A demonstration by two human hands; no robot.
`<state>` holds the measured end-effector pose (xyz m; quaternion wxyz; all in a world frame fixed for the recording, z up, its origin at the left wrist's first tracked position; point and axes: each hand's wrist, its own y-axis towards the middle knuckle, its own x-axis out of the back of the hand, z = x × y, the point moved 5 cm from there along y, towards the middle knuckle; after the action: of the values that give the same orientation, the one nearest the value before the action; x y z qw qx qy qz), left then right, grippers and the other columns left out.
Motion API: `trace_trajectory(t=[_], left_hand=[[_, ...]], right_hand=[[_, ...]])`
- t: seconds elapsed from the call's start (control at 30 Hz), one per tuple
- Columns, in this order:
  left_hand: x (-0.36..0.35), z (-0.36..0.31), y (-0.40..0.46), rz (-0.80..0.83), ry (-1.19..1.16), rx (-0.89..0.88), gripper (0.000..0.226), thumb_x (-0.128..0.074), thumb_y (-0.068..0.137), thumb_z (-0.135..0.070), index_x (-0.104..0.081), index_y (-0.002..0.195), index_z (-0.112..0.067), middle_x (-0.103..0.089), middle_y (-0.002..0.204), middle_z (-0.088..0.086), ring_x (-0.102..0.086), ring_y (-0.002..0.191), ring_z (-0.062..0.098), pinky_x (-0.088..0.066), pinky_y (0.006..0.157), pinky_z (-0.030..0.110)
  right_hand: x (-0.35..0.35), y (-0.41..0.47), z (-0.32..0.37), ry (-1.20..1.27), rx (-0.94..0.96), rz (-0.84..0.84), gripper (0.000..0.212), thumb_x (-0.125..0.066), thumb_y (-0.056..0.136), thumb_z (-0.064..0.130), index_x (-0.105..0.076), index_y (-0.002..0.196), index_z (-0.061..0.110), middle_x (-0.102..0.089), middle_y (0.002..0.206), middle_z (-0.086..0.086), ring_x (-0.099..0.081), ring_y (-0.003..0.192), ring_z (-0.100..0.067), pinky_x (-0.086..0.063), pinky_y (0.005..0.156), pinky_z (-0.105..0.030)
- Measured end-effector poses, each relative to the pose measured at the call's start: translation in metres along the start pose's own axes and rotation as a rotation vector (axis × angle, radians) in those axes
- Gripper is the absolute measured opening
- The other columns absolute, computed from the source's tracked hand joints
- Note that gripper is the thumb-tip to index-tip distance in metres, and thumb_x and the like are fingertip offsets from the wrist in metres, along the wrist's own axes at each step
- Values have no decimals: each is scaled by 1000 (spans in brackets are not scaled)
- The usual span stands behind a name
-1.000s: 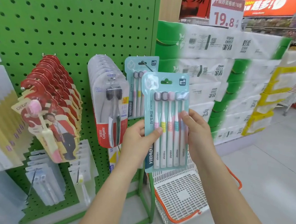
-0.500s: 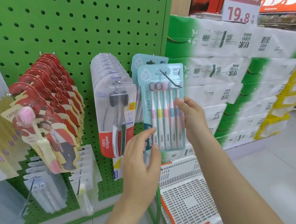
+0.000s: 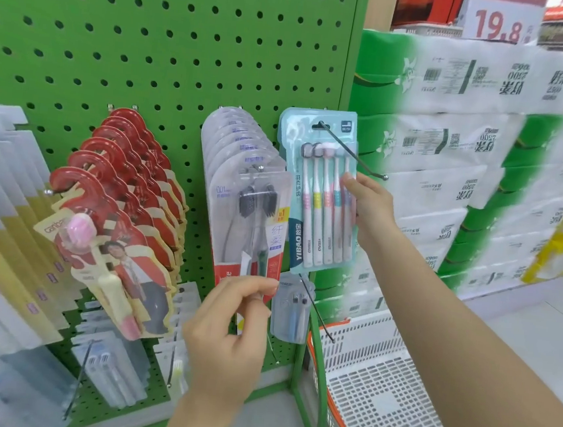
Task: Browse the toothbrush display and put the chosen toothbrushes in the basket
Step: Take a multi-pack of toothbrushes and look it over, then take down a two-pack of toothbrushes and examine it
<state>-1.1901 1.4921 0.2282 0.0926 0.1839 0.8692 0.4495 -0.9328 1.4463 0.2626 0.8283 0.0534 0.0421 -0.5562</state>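
Observation:
A teal five-brush toothbrush pack point(image 3: 317, 216) hangs on a long metal hook point(image 3: 354, 153) at the right edge of the green pegboard point(image 3: 151, 46). My right hand point(image 3: 370, 204) grips its right edge, thumb on the front. Left of it hangs a row of clear Colgate packs point(image 3: 244, 189). My left hand point(image 3: 226, 339) is at the bottom of the front Colgate pack, thumb and forefinger pinching its lower edge. The white basket with an orange rim point(image 3: 357, 341) stands on the floor at lower right, and I see nothing inside it.
Red card-backed toothbrush packs point(image 3: 126, 198) hang in a row to the left, with blurred clear packs below and at far left. A small blue pack point(image 3: 291, 314) hangs under the teal one. Stacked toilet-paper bales point(image 3: 469, 145) fill the right; grey floor lies beyond.
The teal pack went from held free in both hands back onto its hook. My left hand let go of it and dropped left to the Colgate pack's bottom edge.

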Motion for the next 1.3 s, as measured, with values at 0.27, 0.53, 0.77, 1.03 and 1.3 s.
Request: trace_trajectory(t=[0.27,0.53,0.77,1.03,1.3], left_hand=[[26,7,8,-70,73,44,31,-47,83,-10,-65,83,-35,-67,75,-8,-64,68,8,-50,63,19],[31,6,9,-33,58,111,29,-46,82,-15,-64,89,-37,-67,73,-10,-65,68,7,-51,62,16],[28,9,18,-87,54,257,32,-53,94,-5,-60,113,-28,-64,107,-15,-61,101,4,-48,83,13],[18,0,40,-99,5,386,30,-48,100,-32,-50,129,-26,-56,125,-15,-52,108,-12,-39,87,5],[23,-9,46,-67,-20,441,8,-56,98,-21,-62,101,-26,-65,93,-14,-59,86,-5,-45,77,9]], right_hand=[[-3,11,-8,12,-6,-84,21,-67,90,21,-60,108,12,-61,116,-4,-55,112,-21,-41,108,-39],[-8,19,-13,-49,-8,-82,20,-65,92,24,-59,108,15,-62,121,-7,-57,115,-24,-43,106,-45],[7,-28,6,100,220,-390,15,-54,96,18,-57,110,21,-59,108,2,-58,99,-16,-49,95,-36],[-34,-119,11,22,452,138,6,-59,94,27,-65,95,27,-69,92,6,-64,87,-9,-51,77,-19],[-36,-141,23,15,434,210,15,-64,91,8,-65,86,22,-69,71,16,-63,72,2,-47,72,-12]])
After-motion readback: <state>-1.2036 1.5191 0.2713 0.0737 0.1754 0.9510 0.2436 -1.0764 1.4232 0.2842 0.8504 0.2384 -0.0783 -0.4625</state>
